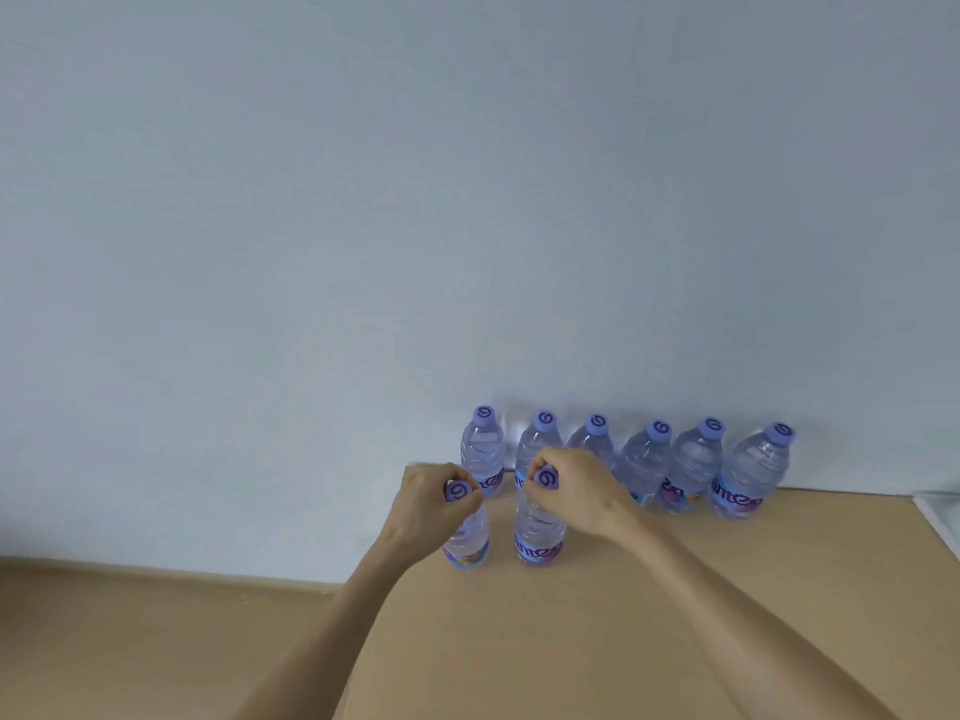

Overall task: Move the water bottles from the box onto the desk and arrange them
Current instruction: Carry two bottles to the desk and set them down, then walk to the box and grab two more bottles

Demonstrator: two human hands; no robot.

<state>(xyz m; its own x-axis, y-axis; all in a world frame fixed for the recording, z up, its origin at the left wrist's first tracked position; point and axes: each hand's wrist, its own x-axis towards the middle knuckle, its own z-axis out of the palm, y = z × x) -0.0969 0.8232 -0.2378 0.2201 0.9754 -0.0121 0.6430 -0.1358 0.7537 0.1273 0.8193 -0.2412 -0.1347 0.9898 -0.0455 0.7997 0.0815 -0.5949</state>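
8 bottles up on the bench (623, 615) so far, all upright, all purple caps. Back row (644, 459) of 6 lined up along the wall (467, 200), standing close side by side, labels partly readable on a couple of them. 2 more out front, nearer the bench's left edge, a small gap between them and apart from the back row.

Left hand (431, 506) curled round the neck of the front left bottle (467, 543), cap (458, 492) peeking out of the fingers, grip closed snug just under it. Right hand (576, 491) doing the same on the front right bottle (539, 537), fingers and thumb pinched round the neck with its cap (546, 479) showing on top. Both bottles look planted on the bench, bases down, though hard to say for sure whether fully set or a hair off the surface.

Both forearms reaching in from the bottom edge. Box not in shot. Bit of floor (130, 641) on the left below the wall, something white (940, 511) poking in at the far right edge, can't tell what.
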